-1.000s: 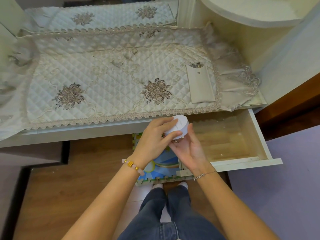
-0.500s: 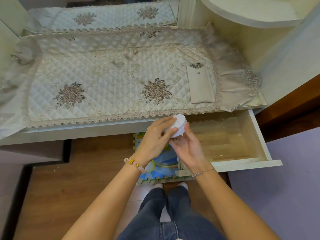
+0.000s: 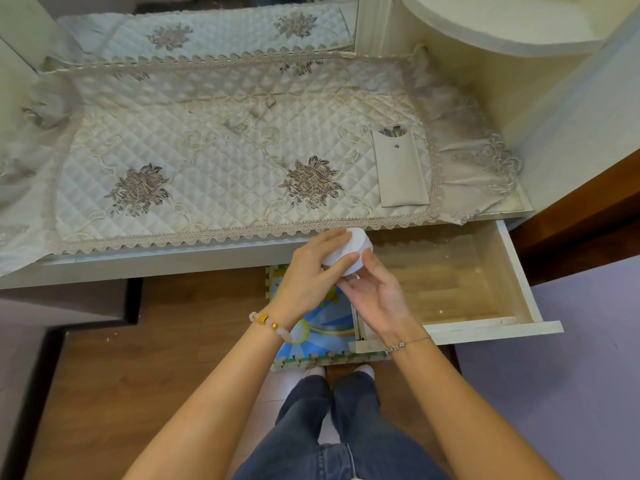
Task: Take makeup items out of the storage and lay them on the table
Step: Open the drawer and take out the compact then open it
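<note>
White and round, a small jar [image 3: 349, 250] is held in the air by both hands just above the near edge of the table [image 3: 156, 261], at the left end of an open drawer [image 3: 491, 289]. The left hand [image 3: 308, 275] wraps over the jar from the left, fingers curled across its top and side, while the right hand [image 3: 377, 299] supports it from below with fingers pressed against its underside. A beaded bracelet [image 3: 268, 323] circles the left wrist and a thin chain [image 3: 407, 344] the right. On the table lies a quilted cream cloth [image 3: 214, 150] with embroidered flowers, and on its right part rests a flat beige pouch [image 3: 400, 168] with brush tips showing at its far end. The drawer's wooden bottom looks bare
</note>
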